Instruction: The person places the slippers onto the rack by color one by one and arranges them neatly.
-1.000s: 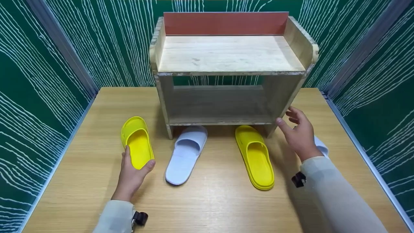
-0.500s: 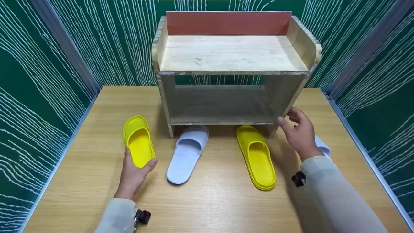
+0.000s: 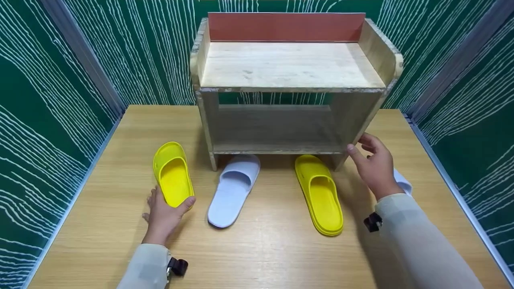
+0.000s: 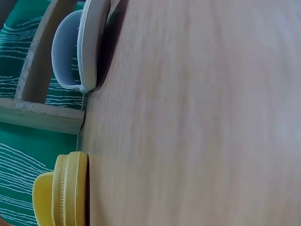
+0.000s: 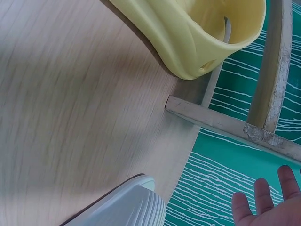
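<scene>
In the head view my left hand is at the heel of the left yellow slipper, thumb by its right edge, index finger by its left edge, other fingers spread. This slipper lies on the table, toe toward the back. My right hand is beside the right front leg of a small wooden shelf, thumb and fingers apart; the right wrist view shows the fingers extended, holding nothing. A second yellow slipper and a white slipper lie with toes under the shelf. Another white slipper is mostly hidden behind my right hand.
The shelf has a red back board and stands at the back of the wooden table. Green walls with white lines enclose the back and both sides. Gaps of bare tabletop separate the slippers.
The fingers of my left hand have spread away from the left yellow slipper's side. My right hand stays by the shelf leg. The whole view has shifted slightly.
</scene>
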### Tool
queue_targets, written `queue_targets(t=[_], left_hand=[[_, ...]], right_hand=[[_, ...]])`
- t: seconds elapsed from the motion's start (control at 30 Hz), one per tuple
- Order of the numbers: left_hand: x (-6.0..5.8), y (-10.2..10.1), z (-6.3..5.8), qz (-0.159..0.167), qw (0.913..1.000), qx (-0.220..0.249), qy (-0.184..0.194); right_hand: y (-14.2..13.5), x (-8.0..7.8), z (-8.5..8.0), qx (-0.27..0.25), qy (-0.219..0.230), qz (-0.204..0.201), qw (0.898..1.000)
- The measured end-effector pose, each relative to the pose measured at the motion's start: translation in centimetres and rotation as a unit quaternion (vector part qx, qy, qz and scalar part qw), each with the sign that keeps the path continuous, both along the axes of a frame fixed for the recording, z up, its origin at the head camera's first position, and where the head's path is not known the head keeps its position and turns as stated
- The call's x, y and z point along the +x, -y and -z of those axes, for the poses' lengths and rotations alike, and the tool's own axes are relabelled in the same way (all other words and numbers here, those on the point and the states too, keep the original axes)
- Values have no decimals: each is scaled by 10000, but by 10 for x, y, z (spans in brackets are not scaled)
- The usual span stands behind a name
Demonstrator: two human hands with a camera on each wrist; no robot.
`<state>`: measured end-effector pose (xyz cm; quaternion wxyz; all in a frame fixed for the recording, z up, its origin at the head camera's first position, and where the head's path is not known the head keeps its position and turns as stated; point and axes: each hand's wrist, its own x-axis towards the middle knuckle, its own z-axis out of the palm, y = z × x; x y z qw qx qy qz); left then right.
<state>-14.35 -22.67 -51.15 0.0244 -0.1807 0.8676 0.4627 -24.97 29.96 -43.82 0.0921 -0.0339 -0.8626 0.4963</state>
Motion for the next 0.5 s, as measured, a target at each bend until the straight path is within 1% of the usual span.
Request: queue_targets(t=[0.13, 0.27, 0.5], left_hand=[[0, 0, 2, 57, 10000, -4, -23], [0, -1, 4, 40, 10000, 22, -69], [-2, -3, 6, -24, 10000, -50, 74]], right_hand=[[0, 0, 0, -27, 69, -25, 10000], [-1, 0, 0, -27, 88, -37, 10000], [-1, 0, 1, -64, 116, -21, 9999]])
